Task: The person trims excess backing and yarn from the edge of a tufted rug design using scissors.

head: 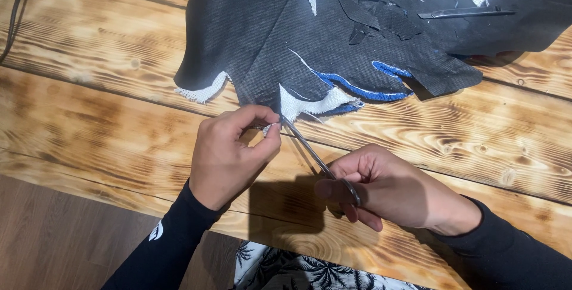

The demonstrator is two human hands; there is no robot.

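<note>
Trimming step judged in hand: white frayed edge [269,128] pinched by left hand [229,156]; scissors [313,153] gripped by right hand [381,189], tips at dark fabric [262,34]. Steady tension judged required for next cut.

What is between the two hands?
In the head view, slim metal scissors span bare wooden table from right hand to left hand, which pinches white cloth.

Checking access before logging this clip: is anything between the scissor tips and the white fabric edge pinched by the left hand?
Nothing visible. The scissors in the right hand reach straight to the white frayed edge pinched by the left hand; only bare wooden table lies beneath.
</note>
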